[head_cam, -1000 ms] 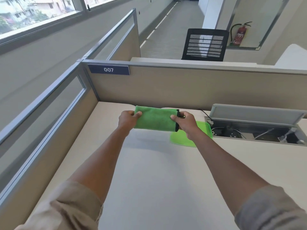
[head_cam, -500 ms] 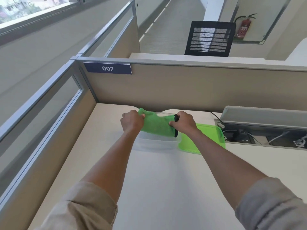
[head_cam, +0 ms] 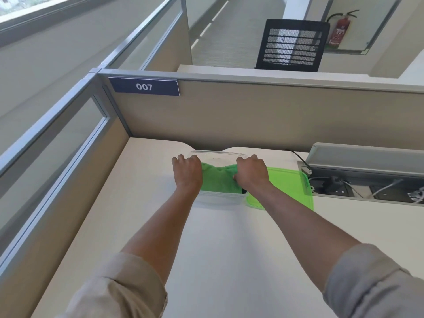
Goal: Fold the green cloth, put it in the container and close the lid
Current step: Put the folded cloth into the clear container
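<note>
The folded green cloth (head_cam: pixel 218 179) lies down inside a clear plastic container (head_cam: pixel 219 154) at the far side of the desk. My left hand (head_cam: pixel 187 172) is closed on the cloth's left end over the container's left rim. My right hand (head_cam: pixel 251 172) is closed on its right end, knuckles up. A black tag of the cloth shows under my right wrist. The translucent green lid (head_cam: pixel 286 183) lies flat on the desk, touching the container's right side, partly hidden by my right forearm.
A beige partition (head_cam: pixel 252 115) with a "007" plate (head_cam: pixel 144 86) stands right behind the container. An open cable tray (head_cam: pixel 367 187) with plugs and wires sits to the right of the lid. A glazed partition (head_cam: pixel 68 138) runs along the desk's left edge.
Both hands have lowered the cloth from above the desk down into the container. The hands still grip its two ends.
</note>
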Tool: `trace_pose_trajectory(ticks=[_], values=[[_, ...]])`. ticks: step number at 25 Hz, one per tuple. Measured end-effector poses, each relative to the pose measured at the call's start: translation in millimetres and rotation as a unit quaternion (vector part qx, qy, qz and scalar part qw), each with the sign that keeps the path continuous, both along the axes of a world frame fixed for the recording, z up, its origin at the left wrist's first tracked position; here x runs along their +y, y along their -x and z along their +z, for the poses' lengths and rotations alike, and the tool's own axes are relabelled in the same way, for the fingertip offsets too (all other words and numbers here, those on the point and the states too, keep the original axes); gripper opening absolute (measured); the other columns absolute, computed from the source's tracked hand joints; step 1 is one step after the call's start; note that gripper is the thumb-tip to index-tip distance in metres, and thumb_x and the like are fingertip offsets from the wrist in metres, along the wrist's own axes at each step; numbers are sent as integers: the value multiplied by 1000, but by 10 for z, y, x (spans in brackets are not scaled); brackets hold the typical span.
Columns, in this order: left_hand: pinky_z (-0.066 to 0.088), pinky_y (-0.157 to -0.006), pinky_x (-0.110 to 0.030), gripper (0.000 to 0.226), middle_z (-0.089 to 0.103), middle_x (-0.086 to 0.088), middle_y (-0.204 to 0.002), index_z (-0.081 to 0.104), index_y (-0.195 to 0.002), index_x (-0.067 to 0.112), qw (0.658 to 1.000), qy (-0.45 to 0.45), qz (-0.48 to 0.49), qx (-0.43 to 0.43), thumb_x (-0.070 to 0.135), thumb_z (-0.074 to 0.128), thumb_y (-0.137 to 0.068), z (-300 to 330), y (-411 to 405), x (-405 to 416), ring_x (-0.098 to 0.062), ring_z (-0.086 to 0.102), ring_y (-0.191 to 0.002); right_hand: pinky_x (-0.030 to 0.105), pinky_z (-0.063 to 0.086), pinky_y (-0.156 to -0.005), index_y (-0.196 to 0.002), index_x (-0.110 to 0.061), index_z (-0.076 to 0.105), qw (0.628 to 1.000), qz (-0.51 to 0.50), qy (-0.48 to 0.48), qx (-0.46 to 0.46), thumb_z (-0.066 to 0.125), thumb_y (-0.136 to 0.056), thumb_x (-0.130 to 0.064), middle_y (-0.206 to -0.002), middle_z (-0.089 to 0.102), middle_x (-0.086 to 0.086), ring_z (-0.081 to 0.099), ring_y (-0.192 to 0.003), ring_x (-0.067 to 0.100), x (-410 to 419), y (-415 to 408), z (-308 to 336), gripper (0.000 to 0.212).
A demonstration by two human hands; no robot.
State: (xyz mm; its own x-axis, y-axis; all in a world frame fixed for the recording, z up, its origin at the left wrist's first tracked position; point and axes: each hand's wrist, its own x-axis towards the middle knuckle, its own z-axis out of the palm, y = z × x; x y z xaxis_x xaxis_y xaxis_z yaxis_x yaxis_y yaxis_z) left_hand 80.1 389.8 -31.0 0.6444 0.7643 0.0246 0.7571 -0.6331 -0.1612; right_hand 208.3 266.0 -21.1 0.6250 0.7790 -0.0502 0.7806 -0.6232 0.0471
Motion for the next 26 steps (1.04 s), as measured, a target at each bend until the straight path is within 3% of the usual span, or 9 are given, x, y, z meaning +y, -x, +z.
trace_pose_trajectory(ticks=[2,6,8,13,18,23,26], values=[[33,-77,-35,13,67,5,-87,55,-94,23,999,-17,-15,30,21,64,-84,5,15,-24,-22,53,-95,38,37,-79,-106,-13,61,999,4,25,-22,61,-83,-22,-100,69,8,48,-107,31,34,9,-75,24],[38,-91,-40,32,55,-2,-116,56,-113,22,995,-69,-51,47,20,62,-81,-11,-8,0,-27,46,-111,39,33,-82,-104,-18,66,997,4,55,-50,60,-86,-20,-108,63,4,42,-112,32,60,5,-168,20],[37,-97,-44,28,50,-4,-124,62,-112,24,994,-71,-50,66,20,58,-84,-40,-14,8,-30,42,-117,39,33,-85,-105,-18,67,996,3,68,-62,59,-87,-20,-111,61,4,41,-113,32,78,11,-191,20],[35,-100,-43,32,58,0,-116,67,-112,24,991,-46,-58,112,15,43,-92,-138,-45,24,-27,43,-114,39,33,-89,-106,-18,69,993,13,84,-79,57,-90,-22,-111,59,3,41,-112,31,94,1,-274,21],[30,-105,-48,34,57,-5,-126,63,-122,19,986,-50,-79,138,17,42,-94,-189,-56,42,-33,38,-123,41,32,-90,-110,-18,68,991,24,105,-75,49,-93,-20,-116,57,4,40,-112,31,108,-16,-318,26],[32,-105,-46,29,67,-8,-109,62,-112,12,996,-40,-61,45,8,49,-87,-31,-51,-20,-31,49,-113,44,33,-89,-102,-15,69,997,34,19,-73,52,-93,-25,-106,64,7,42,-114,34,36,-2,-184,22],[33,-104,-45,32,69,-7,-104,57,-115,11,997,-45,-55,12,6,52,-84,74,40,-58,-30,54,-107,43,40,-73,-87,-11,71,993,55,-52,-91,69,-83,-24,-87,64,10,53,-92,35,-70,26,-81,14]])
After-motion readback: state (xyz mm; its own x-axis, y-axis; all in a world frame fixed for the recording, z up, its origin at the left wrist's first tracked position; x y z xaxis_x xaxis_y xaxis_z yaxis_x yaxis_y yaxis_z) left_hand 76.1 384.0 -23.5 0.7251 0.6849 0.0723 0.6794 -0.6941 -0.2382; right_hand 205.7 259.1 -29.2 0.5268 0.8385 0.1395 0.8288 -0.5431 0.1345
